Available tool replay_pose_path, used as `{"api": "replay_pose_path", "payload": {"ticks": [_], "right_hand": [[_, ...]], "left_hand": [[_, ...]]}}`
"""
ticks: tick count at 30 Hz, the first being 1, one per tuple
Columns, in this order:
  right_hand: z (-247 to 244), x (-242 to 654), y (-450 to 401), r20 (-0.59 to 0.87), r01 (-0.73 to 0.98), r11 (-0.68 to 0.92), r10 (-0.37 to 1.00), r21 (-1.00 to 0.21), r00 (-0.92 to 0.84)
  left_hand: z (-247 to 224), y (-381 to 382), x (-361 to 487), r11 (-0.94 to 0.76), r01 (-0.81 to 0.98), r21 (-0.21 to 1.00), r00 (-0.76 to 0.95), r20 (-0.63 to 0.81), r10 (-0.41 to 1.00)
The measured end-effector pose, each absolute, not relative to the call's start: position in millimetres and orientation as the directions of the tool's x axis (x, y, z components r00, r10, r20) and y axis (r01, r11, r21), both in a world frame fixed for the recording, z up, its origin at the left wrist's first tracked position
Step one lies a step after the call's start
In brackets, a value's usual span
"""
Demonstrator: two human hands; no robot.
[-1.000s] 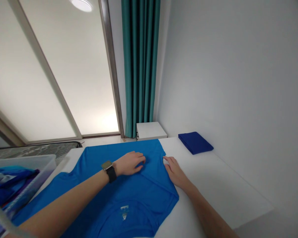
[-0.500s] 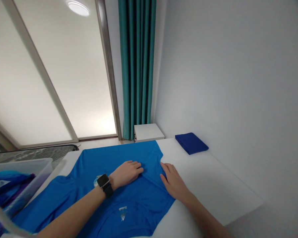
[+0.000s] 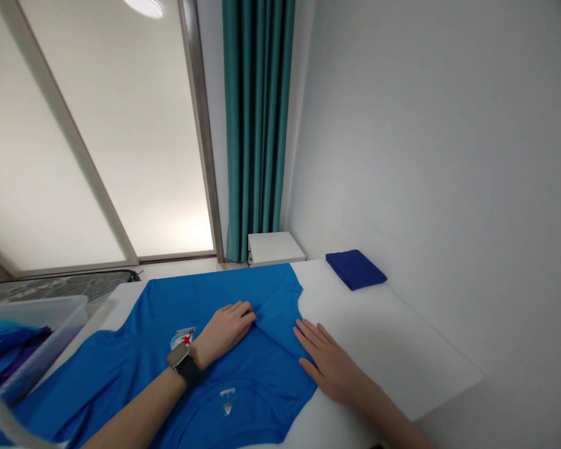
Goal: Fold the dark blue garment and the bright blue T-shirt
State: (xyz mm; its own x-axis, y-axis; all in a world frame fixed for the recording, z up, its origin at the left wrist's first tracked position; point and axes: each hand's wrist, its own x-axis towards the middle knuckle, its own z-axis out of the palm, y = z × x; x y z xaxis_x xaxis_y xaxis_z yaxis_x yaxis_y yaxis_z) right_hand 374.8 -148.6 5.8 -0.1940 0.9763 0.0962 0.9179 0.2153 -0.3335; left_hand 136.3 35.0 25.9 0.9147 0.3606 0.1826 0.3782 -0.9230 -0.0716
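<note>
A blue T-shirt (image 3: 177, 305) lies spread on the white table (image 3: 383, 349), its neckline and a small printed label turned toward me. My left hand (image 3: 227, 330), with a dark watch on the wrist, rests on the middle of the shirt. Its fingers are curled and pressed together on the fabric, and a crease runs from the fingertips toward the right. A white and red chest print shows partly beside the watch. My right hand (image 3: 327, 358) lies flat with fingers stretched out, over the shirt's right edge by the sleeve.
Close to the wall lies a folded dark blue cloth (image 3: 356, 269) on the table. At the left stands a clear plastic bin (image 3: 70, 318) holding blue and purple fabric. Beyond the table are a small white cabinet (image 3: 277, 248) and a green curtain (image 3: 259, 125).
My right hand has shifted slightly toward me, its fingers now straighter and flatter on the shirt's edge. The left hand has moved a little left, uncovering more of the chest print.
</note>
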Motion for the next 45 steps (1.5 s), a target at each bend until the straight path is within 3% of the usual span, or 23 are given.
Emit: {"api": "replay_pose_path", "payload": {"ticks": [6,10,14,23,29,33,37,41,45], "right_hand": [[2,382,-158,0.165,0.888,0.211,0.974,-0.408,-0.156],[-8,400,-147,0.213,0.849,0.112,0.977,-0.516,0.001],[-8,407,-141,0.238,0.840,0.054,0.967,-0.541,0.092],[3,382,-163,0.092,0.901,0.213,0.977,-0.378,-0.193],[7,386,-152,0.180,0.917,0.166,0.978,-0.362,-0.106],[16,368,-118,0.274,0.965,0.097,0.961,-0.243,-0.028],[15,347,-87,0.233,0.990,0.028,0.972,-0.135,0.005],[1,345,-80,0.127,0.990,-0.012,0.991,-0.141,0.030],[-9,353,-83,0.122,0.984,0.002,0.992,-0.176,0.020]], "left_hand": [[17,37,136,-0.911,0.412,0.017,0.878,0.262,0.402],[13,38,136,-0.900,0.425,0.100,0.853,0.288,0.434],[12,40,135,-0.895,0.404,0.191,0.846,0.294,0.445],[10,42,134,-0.892,0.385,0.238,0.841,0.307,0.445],[11,42,134,-0.891,0.384,0.242,0.839,0.311,0.447],[13,41,134,-0.892,0.379,0.246,0.841,0.311,0.443],[12,41,135,-0.888,0.390,0.242,0.844,0.291,0.450],[9,42,136,-0.890,0.395,0.228,0.845,0.290,0.449],[8,42,136,-0.888,0.403,0.221,0.841,0.294,0.455]]}}
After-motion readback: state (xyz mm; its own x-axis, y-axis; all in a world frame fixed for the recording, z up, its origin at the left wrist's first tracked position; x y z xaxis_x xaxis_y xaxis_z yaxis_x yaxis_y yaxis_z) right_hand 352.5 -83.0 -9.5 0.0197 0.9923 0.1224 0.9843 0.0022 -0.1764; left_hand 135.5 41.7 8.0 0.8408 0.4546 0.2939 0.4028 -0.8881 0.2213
